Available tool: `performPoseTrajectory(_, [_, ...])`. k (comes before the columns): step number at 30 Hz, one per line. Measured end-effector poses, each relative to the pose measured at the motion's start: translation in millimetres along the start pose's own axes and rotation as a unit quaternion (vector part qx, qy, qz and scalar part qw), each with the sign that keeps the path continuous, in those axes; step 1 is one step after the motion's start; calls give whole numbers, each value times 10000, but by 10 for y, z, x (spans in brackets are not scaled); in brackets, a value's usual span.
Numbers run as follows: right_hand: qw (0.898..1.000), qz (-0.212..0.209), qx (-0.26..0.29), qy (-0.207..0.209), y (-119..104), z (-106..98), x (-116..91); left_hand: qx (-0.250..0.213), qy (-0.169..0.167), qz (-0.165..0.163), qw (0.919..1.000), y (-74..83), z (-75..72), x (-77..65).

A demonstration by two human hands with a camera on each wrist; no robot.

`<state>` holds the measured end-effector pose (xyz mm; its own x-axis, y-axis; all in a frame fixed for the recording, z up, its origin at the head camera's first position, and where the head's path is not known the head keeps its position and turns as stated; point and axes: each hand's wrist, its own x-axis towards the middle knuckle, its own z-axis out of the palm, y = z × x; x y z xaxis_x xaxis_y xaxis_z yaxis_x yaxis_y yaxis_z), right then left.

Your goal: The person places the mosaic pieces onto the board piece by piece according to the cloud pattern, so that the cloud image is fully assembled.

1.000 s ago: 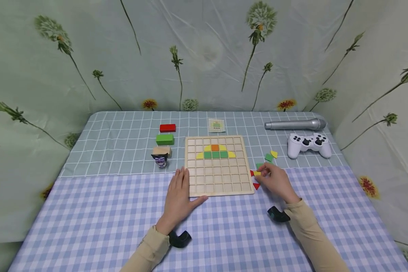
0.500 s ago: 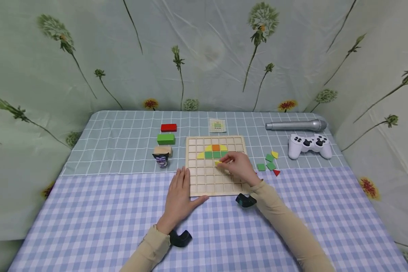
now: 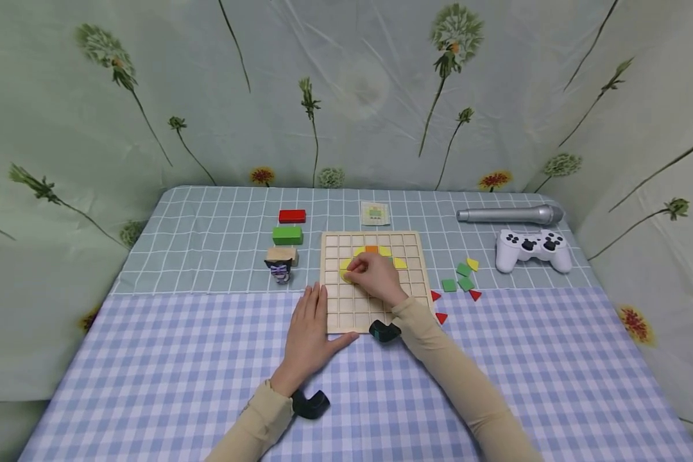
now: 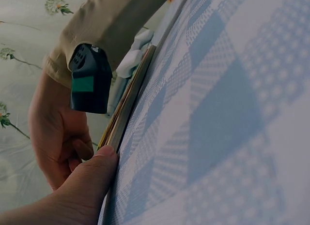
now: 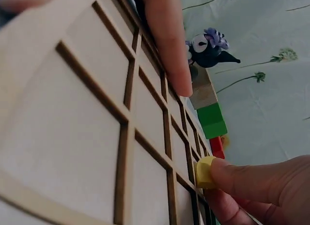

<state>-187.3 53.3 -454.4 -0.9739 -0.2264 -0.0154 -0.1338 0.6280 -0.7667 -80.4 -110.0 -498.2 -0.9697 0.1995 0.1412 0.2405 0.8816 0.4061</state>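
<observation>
My right hand (image 3: 378, 280) is over the left part of a wooden grid board (image 3: 346, 307), pinching a small yellow piece with a rounded corner (image 5: 205, 172) between thumb and fingers. In the right wrist view that piece is right at the grid ridges. On the board, an orange square (image 3: 371, 249) has yellow pieces (image 3: 384, 251) at its sides; my right hand hides most of the row below. My left hand (image 3: 307, 337) rests flat by the board's near left corner, fingers straight along the left side. In the left wrist view its thumb (image 4: 92, 174) touches the board's edge.
Right of the board lie several green squares (image 3: 449, 285), a yellow piece (image 3: 473, 264) and red triangles (image 3: 441, 318). Farther right are a white game controller (image 3: 532, 250) and a silver microphone (image 3: 508, 215). Red (image 3: 292, 216), green (image 3: 287, 235) and plain blocks and a figurine (image 3: 280, 271) stand left; a pattern card (image 3: 375, 213) lies behind.
My right hand has carried the yellow piece leftward from the loose pieces, across the board to its left part. My left hand has stayed at the board's corner.
</observation>
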Motion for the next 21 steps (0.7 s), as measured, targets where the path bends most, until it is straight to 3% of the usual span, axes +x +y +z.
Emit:
performPoseTrajectory(14, [9958, -307, -845, 171, 25, -3, -46, -11, 14, 21, 10000, 5, 8, 13])
performPoseTrajectory(17, [9965, -282, -755, 204, 59, -76, -91, 1, -11, -20, 10000, 3, 10, 13])
performPoseTrajectory(21, [9969, -343, -622, 344, 175, -325, -198, 10, -67, -66, 10000, -2, 13, 4])
